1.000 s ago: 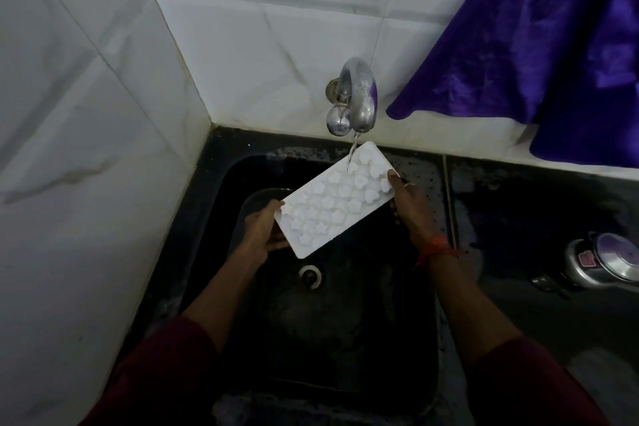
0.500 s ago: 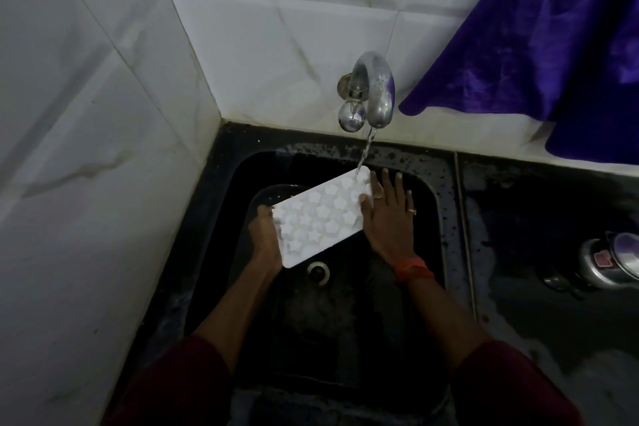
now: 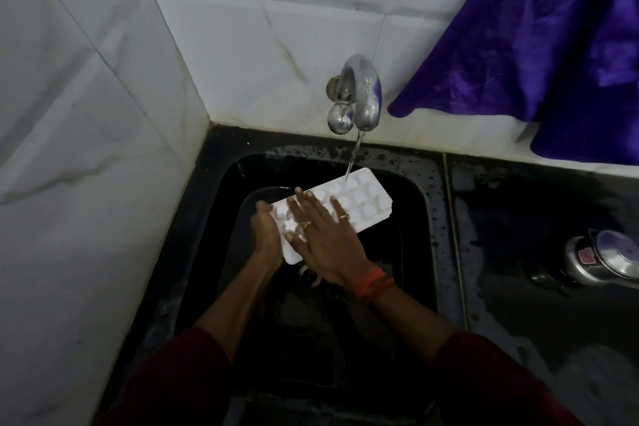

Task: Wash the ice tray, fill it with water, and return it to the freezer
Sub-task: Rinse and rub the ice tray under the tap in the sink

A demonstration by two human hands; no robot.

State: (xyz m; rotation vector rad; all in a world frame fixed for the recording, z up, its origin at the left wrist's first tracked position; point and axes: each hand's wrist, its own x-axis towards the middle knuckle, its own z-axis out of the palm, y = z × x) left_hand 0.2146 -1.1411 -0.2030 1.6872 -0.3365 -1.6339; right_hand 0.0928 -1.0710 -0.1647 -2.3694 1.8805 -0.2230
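Note:
A white ice tray (image 3: 363, 199) with star-shaped cells is held tilted over the black sink (image 3: 420, 218), under a thin stream of water from the metal tap (image 3: 361, 97). The water lands on the tray's far end. My left hand (image 3: 266, 235) grips the tray's near left end from the side. My right hand (image 3: 326, 239) lies flat on the tray's top face, fingers spread across the cells, covering its near half. Rings show on two fingers and an orange thread band on the wrist.
White tiled walls close in the left and back. A purple cloth (image 3: 553, 38) hangs over the ledge at the upper right. A metal pressure cooker (image 3: 605, 263) stands on the wet dark counter to the right. The sink drain (image 3: 307, 273) sits below my hands.
My right hand has left the tray's far edge and slid onto its top face, moving toward my left hand. The tray stays under the running water.

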